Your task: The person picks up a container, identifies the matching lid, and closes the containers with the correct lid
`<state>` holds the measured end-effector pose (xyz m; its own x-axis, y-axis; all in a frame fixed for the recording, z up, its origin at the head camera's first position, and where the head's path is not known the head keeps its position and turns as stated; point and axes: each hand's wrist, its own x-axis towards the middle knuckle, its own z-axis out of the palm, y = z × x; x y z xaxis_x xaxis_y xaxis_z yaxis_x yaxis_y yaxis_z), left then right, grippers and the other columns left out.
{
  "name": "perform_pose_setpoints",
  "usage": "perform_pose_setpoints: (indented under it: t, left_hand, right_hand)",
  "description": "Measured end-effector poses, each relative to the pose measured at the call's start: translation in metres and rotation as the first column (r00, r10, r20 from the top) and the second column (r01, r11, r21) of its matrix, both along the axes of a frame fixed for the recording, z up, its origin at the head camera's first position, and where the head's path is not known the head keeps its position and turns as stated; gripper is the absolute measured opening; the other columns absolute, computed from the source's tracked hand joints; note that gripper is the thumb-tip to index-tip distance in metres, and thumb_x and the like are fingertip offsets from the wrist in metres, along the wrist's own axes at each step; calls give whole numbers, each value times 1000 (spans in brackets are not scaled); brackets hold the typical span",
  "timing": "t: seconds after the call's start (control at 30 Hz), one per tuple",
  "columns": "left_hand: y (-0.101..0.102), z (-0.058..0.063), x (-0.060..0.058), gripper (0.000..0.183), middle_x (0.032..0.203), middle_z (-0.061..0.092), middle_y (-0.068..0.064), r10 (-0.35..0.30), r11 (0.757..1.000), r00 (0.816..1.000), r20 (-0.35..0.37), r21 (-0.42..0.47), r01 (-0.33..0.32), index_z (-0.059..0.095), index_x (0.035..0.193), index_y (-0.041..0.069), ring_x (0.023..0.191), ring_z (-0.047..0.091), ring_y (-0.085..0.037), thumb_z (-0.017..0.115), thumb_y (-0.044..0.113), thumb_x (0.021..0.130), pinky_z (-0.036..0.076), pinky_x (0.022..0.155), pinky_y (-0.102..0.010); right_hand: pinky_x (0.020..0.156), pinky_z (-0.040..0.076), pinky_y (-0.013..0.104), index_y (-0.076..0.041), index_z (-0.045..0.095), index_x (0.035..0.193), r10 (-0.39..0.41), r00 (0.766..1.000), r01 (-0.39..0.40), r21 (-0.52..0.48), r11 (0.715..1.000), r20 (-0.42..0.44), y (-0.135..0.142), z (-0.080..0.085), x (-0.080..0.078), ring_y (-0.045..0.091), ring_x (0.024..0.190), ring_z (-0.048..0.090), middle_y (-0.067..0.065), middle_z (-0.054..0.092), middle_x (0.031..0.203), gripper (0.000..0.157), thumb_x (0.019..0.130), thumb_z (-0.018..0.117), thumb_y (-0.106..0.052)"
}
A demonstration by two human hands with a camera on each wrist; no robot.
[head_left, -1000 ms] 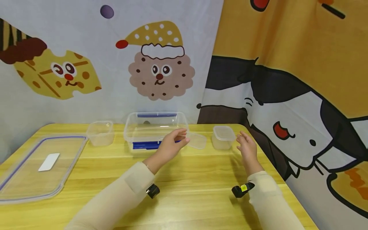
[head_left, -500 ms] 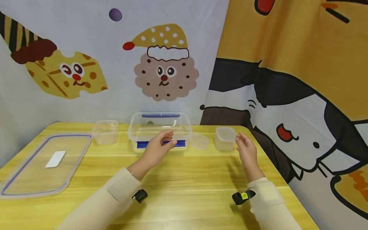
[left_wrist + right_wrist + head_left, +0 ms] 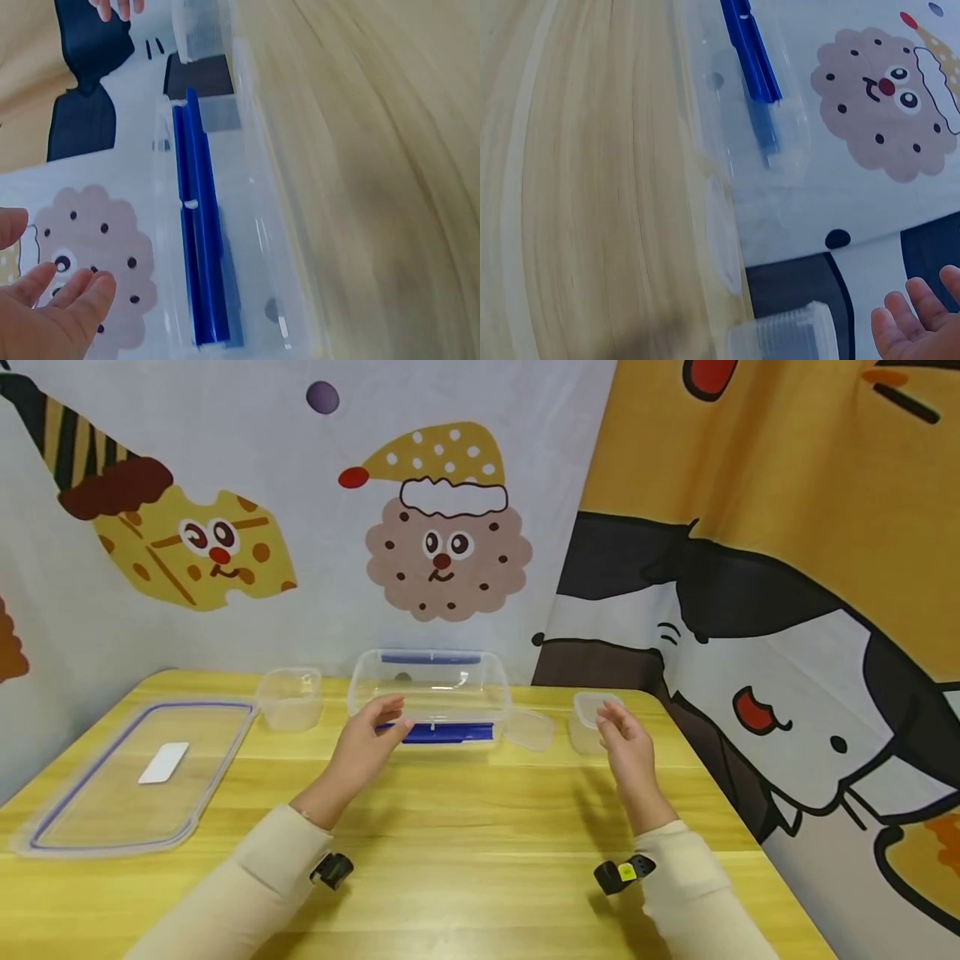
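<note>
My left hand (image 3: 363,747) hovers over the table with relaxed fingers and holds nothing. In the head view it overlaps the front left of a large clear food container (image 3: 427,693) with blue clips (image 3: 201,225). My right hand (image 3: 628,747), also holding nothing, is raised with loosely bent fingers. Its fingertips overlap a small lidded plastic container (image 3: 587,727) at the right. Between the two containers a small translucent lid (image 3: 530,729) lies flat on the table. The right wrist view shows the small container (image 3: 784,337) beside my fingers.
At the left lies a large clear lid (image 3: 90,793) with a blue seal, a white card (image 3: 163,763) on it. Behind that stands a small lidless container (image 3: 289,700). A cartoon-printed curtain (image 3: 450,635) hangs right behind the wooden table (image 3: 480,877).
My left hand has moved left, from the large container's right side to its front left. My right hand has shifted slightly left over the small container. The head view has turned a little left.
</note>
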<state>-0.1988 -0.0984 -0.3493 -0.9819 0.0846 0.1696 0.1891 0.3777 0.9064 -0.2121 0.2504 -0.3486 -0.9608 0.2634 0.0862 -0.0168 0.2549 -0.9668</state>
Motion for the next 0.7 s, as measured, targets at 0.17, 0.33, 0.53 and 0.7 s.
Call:
perform_pose_setpoints:
  t: [0.17, 0.33, 0.53, 0.7]
  left_hand:
    - [-12, -4, 0, 49, 147, 42, -17, 42, 999, 999, -3, -24, -42, 42, 143, 4, 135, 39, -33, 55, 21, 100, 39, 108, -48]
    - [-23, -7, -2, 49, 149, 38, -17, 82, 996, 997, -6, -28, -82, 41, 144, 3, 137, 35, -34, 54, 20, 100, 36, 109, -48]
    - [-34, -7, -5, 49, 149, 37, -20, 139, 989, 990, -7, -42, -139, 40, 144, 0, 137, 34, -37, 53, 20, 100, 35, 110, -51]
    - [-41, -5, -10, 51, 147, 36, -24, 181, 982, 983, 3, -59, -181, 39, 143, -3, 136, 34, -39, 53, 20, 100, 35, 110, -51]
  right_hand:
    - [101, 43, 38, -5, 43, 144, 33, 999, -33, 3, 999, -3, -11, -3, -4, 19, 122, 46, 13, 49, 140, 45, 101, 48, -18]
    - [103, 42, 41, -5, 43, 144, 73, 997, -73, 1, 997, 13, -21, -6, -8, 24, 127, 46, 14, 48, 141, 45, 101, 48, -18]
    - [104, 42, 43, -5, 45, 142, 112, 993, -112, -10, 994, 22, -33, -8, -15, 27, 127, 47, 17, 49, 140, 44, 101, 49, -18]
    - [105, 41, 46, -5, 44, 143, 143, 989, -143, -7, 990, 24, -40, -10, -21, 29, 128, 46, 18, 48, 140, 44, 101, 49, -19]
